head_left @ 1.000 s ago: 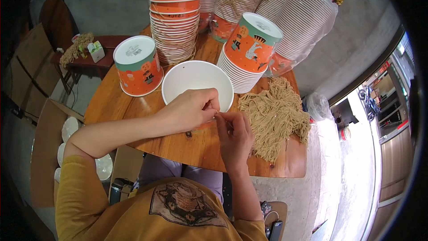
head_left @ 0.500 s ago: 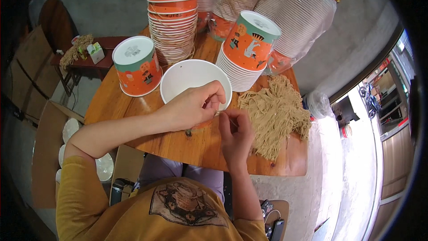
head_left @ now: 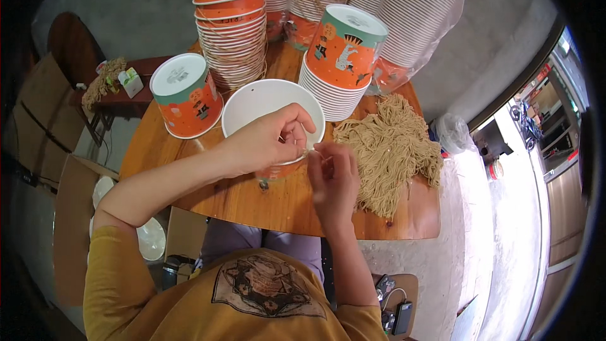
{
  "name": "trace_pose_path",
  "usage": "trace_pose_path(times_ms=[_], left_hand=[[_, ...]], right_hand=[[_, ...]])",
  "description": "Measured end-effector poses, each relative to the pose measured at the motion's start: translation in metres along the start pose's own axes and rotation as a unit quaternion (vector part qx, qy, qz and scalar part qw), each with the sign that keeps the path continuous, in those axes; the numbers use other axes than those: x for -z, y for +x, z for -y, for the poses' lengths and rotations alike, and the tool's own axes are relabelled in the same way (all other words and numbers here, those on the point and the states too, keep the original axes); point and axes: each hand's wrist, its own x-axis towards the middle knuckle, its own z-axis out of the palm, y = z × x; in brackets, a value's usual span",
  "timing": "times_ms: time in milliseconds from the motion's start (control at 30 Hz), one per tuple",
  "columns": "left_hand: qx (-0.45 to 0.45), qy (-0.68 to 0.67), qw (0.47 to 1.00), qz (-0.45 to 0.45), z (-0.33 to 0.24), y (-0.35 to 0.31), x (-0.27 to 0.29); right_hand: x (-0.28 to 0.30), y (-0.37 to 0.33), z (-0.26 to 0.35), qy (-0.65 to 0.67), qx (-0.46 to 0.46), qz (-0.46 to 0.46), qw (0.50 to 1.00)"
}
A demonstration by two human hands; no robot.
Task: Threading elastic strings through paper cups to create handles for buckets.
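Note:
An open white paper bucket [head_left: 243,112] with an orange outside stands upright in front of me; a small hole shows near its far rim. My left hand [head_left: 271,142] reaches across its near side, thumb and fingers pinched on a thin pale cord at the near rim. Close beside it on the right, my right hand [head_left: 334,180] is curled, fingertips pinched at the same cord. The cord itself is mostly hidden by the fingers, so its exact path cannot be told. Right of my right hand lies a heap of tan cords [head_left: 391,155].
An upturned orange and green bucket [head_left: 183,104] stands at left on the wooden table [head_left: 284,215]. Behind are a tall bucket stack [head_left: 230,31], a shorter upturned stack [head_left: 341,57] and plastic-wrapped stacks [head_left: 413,19]. A cardboard box [head_left: 72,215] with white pieces sits on the floor at left.
The whole view has shifted slightly. Both hands stay together at the bucket's near rim; the right fingers have curled a little and are slightly blurred.

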Motion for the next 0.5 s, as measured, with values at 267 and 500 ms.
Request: trace_pose_path(times_ms=[267, 500], left_hand=[[0.053, -0.030, 0.998, -0.015, -0.004, 0.001, 0.000], [0.019, -0.015, 0.999, -0.023, 0.002, -0.001, -0.003]], right_hand=[[0.011, 0.007, -0.007, -0.150, 0.205, 0.003, 0.967], [0.015, 0.021, -0.001, -0.241, 0.294, 0.023, 0.925]])
